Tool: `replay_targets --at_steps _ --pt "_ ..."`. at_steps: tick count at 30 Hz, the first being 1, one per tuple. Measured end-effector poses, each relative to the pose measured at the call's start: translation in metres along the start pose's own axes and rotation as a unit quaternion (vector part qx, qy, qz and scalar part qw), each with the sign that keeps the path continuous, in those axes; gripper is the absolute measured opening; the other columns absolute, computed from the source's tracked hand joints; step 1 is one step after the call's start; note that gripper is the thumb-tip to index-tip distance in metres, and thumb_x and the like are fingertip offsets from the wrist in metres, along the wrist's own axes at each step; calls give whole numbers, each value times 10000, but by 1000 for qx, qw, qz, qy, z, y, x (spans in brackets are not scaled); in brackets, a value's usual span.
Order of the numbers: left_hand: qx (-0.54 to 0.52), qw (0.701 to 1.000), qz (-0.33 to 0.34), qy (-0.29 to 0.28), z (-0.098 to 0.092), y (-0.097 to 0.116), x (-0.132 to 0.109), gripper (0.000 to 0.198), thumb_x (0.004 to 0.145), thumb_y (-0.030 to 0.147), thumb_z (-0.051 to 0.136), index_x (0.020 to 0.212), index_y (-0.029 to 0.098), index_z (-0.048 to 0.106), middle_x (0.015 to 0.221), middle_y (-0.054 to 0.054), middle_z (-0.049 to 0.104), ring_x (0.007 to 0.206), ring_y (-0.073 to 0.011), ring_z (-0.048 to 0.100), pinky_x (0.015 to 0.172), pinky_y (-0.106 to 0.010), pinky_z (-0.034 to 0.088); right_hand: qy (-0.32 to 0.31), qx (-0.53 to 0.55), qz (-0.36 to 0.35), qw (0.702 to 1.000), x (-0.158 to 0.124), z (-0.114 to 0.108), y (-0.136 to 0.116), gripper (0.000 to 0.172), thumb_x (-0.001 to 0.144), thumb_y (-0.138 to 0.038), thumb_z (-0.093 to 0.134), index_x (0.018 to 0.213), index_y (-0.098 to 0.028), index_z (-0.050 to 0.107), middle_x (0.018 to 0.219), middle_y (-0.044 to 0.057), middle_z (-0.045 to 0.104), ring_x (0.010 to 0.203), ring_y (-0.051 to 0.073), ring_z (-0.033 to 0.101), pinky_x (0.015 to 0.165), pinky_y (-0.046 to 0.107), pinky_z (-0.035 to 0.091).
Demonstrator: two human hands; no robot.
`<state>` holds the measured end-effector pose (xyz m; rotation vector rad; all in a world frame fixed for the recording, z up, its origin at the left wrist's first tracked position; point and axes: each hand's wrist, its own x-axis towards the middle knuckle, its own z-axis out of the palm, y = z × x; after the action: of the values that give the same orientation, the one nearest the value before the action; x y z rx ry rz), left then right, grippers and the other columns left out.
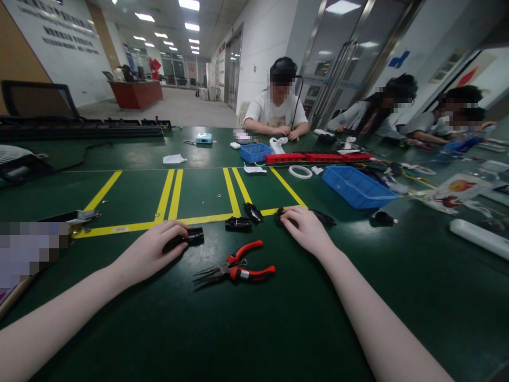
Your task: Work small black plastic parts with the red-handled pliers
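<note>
My left hand [153, 248] rests on the green table [254, 329] with its fingers closed round a small black plastic part [190, 237]. My right hand [307, 229] lies palm down with its fingers curled over another black part [279, 216] at the end of a yellow floor-tape line. Between the two hands lie red-handled needle-nose pliers [234, 268], jaws pointing left. Two more black parts [238, 224] [253, 213] sit just beyond the pliers, and a longer black piece [324, 217] lies to the right of my right hand.
A blue tray [357, 187] stands at the right, a smaller blue bin [255, 153] and red strips [318, 157] farther back. A white tape ring [300, 171], a small black item [384, 217] and a white bar [479, 237] lie nearby. Other people sit working across the table.
</note>
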<state>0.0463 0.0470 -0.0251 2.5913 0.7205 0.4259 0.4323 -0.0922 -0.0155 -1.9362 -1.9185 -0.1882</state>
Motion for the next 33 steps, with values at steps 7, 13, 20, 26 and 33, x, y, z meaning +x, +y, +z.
replay_targets --at_steps 7,13,20,26,33 --pt "10 1000 -2 -3 2 -7 0 291 973 489 485 1100 252 597 1246 -54 592 1145 -247 572 997 -448 504 15 -4 36 999 -1 -2 -4 188 887 -353 582 996 -218 656 1068 86 680 961 253 646 802 397 508" --pt "6 1000 4 4 2 -5 0 282 974 477 489 1096 246 594 1240 -68 596 1140 -253 571 996 -460 503 -2 -40 34 999 -1 -1 2 325 889 -377 577 1181 -239 614 1230 108 655 1096 304 604 805 424 462" --pt "13 1000 16 1 3 -9 1 262 970 449 500 1102 243 595 1207 -63 605 1113 -243 582 975 -438 515 32 -72 72 994 -2 3 20 87 879 -283 540 933 -223 572 962 90 674 914 272 614 732 383 438" --pt "17 1000 21 3 2 -10 1 276 966 458 497 1098 236 596 1217 -75 607 1112 -250 586 969 -443 520 44 -85 78 992 -3 3 25 87 827 -166 502 887 -228 515 924 94 631 857 263 586 702 367 427" --pt "16 1000 9 -5 1 -10 0 309 964 492 494 1114 242 595 1234 -72 603 1137 -260 581 986 -470 510 12 -76 63 995 -2 0 16 99 800 -201 527 896 -225 524 932 85 647 853 260 591 723 369 413"
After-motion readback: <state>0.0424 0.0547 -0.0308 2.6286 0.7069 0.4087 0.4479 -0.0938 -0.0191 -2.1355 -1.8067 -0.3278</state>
